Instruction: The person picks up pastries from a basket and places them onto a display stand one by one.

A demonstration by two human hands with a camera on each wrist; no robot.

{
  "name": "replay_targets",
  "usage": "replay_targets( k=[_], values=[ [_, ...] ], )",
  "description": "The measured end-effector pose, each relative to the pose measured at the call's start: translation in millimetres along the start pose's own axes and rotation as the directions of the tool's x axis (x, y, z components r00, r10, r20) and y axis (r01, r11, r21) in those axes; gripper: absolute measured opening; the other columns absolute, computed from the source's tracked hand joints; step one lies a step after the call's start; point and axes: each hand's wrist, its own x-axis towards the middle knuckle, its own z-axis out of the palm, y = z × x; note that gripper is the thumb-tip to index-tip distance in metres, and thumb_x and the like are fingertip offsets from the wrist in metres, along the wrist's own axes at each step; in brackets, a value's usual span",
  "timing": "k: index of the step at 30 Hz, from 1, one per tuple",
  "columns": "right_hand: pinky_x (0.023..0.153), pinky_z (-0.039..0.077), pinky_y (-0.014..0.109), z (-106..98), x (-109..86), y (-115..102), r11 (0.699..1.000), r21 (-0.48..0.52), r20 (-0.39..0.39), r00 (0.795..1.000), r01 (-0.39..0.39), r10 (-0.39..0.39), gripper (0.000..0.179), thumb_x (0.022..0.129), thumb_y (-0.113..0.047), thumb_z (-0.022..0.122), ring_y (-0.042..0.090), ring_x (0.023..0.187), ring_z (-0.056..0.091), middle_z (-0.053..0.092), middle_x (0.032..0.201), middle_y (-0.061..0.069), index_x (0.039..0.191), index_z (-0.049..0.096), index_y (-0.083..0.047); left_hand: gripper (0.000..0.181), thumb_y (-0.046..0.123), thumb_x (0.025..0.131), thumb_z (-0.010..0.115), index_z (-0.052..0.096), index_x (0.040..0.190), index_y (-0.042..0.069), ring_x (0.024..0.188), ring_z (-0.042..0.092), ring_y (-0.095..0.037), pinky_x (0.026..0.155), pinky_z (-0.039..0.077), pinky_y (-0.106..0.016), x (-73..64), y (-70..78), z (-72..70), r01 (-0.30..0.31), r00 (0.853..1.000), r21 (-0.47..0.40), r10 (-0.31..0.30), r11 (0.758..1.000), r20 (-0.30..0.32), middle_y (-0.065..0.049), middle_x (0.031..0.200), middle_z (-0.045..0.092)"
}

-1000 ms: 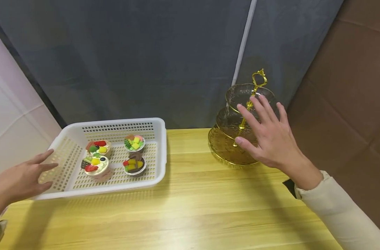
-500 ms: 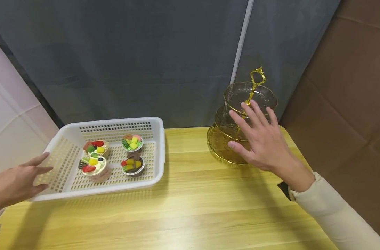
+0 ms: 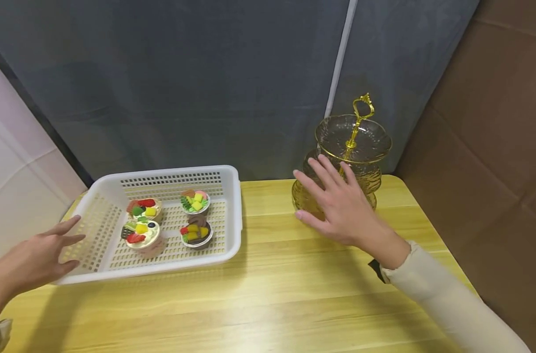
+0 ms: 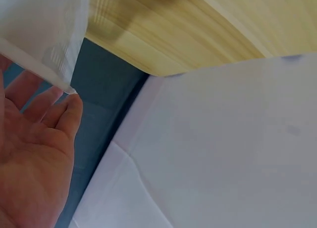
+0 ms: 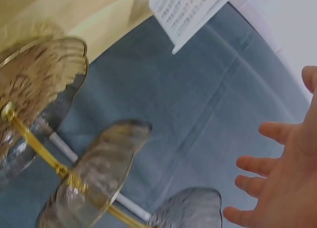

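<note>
A white plastic basket (image 3: pixel 239 215) stands at the left of the table. My left hand (image 3: pixel 34 257) is at its left rim with fingers extended; in the left wrist view the fingertips meet the basket's edge (image 4: pixel 34 65). Inside sit several small cups of dessert: a cream one (image 3: pixel 146 242) with fruit, another fruit-topped one (image 3: pixel 145 208) behind it, a chocolate one (image 3: pixel 197 234) and a green-and-yellow one (image 3: pixel 195 202). My right hand (image 3: pixel 343 211) hovers with spread fingers before a three-tier glass stand (image 3: pixel 373 144), holding nothing and hiding part of its lower tiers.
The stand's gold handle (image 3: pixel 363 105) rises at the top. Bare wooden table (image 3: pixel 259 289) stretches in front of the basket and stand. A grey cloth (image 3: pixel 197 88) hangs behind, a brown one (image 3: pixel 484 147) at the right and a white one (image 3: pixel 20 142) at the left.
My right hand has moved left across the front of the stand, uncovering its top tier. The basket has slid slightly right, with my left hand following at its rim.
</note>
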Motion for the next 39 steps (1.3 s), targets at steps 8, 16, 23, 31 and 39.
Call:
replay_targets(
  k=[8, 16, 23, 31, 39],
  values=[
    [0.116, 0.011, 0.06, 22, 20.2, -31, 0.999, 0.031, 0.01, 0.999, 0.039, -0.039, 0.073, 0.097, -0.067, 0.032, 0.029, 0.152, 0.012, 0.025, 0.162, 0.013, 0.155, 0.036, -0.024, 0.055, 0.015, 0.071, 0.085, 0.066, 0.116, -0.01, 0.065, 0.063, -0.024, 0.06, 0.049, -0.055, -4.5, -4.3, 1.5, 0.002, 0.998, -0.038, -0.004, 0.999, -0.069, -0.033, 0.147, 0.039],
    [0.114, 0.013, 0.062, 38, 37.6, -49, 0.997, 0.055, 0.023, 0.998, 0.06, -0.062, 0.074, 0.097, -0.068, 0.03, 0.03, 0.152, 0.013, 0.027, 0.161, 0.013, 0.155, 0.035, -0.024, 0.053, 0.018, 0.072, 0.085, 0.069, 0.116, -0.006, 0.082, 0.069, -0.045, 0.071, 0.047, -0.065, -5.9, -7.8, 2.9, -0.026, 0.99, -0.082, 0.014, 0.996, -0.137, -0.029, 0.145, 0.045],
    [0.114, 0.014, 0.062, 50, 54.6, -62, 0.995, 0.063, 0.049, 0.996, 0.071, -0.074, 0.074, 0.096, -0.068, 0.033, 0.03, 0.152, 0.014, 0.027, 0.161, 0.014, 0.155, 0.036, -0.024, 0.055, 0.021, 0.072, 0.085, 0.069, 0.117, -0.006, 0.11, 0.053, -0.061, 0.072, 0.047, -0.066, -8.6, -8.3, 2.6, -0.024, 0.99, -0.107, 0.008, 0.994, -0.141, -0.026, 0.146, 0.046],
    [0.116, 0.011, 0.059, 62, 74.6, -77, 0.994, 0.095, 0.117, 0.99, 0.062, -0.073, 0.074, 0.096, -0.067, 0.035, 0.031, 0.151, 0.019, 0.025, 0.162, 0.013, 0.157, 0.032, -0.025, 0.058, 0.026, 0.071, 0.087, 0.07, 0.117, -0.006, 0.111, 0.054, -0.059, 0.074, 0.048, -0.064, -7.3, -5.5, -2.5, -0.025, 0.994, -0.099, 0.015, 0.995, -0.104, -0.028, 0.143, 0.048],
    [0.116, 0.011, 0.061, 74, 90.7, -90, 0.992, 0.114, 0.182, 0.98, 0.056, -0.076, 0.075, 0.097, -0.068, 0.034, 0.032, 0.15, 0.021, 0.022, 0.163, 0.013, 0.158, 0.03, -0.025, 0.059, 0.033, 0.071, 0.087, 0.071, 0.115, -0.004, 0.111, 0.055, -0.059, 0.075, 0.049, -0.062, -9.9, -9.4, -4.8, -0.028, 0.996, -0.098, 0.019, 0.995, -0.091, -0.027, 0.144, 0.048]
  ],
)
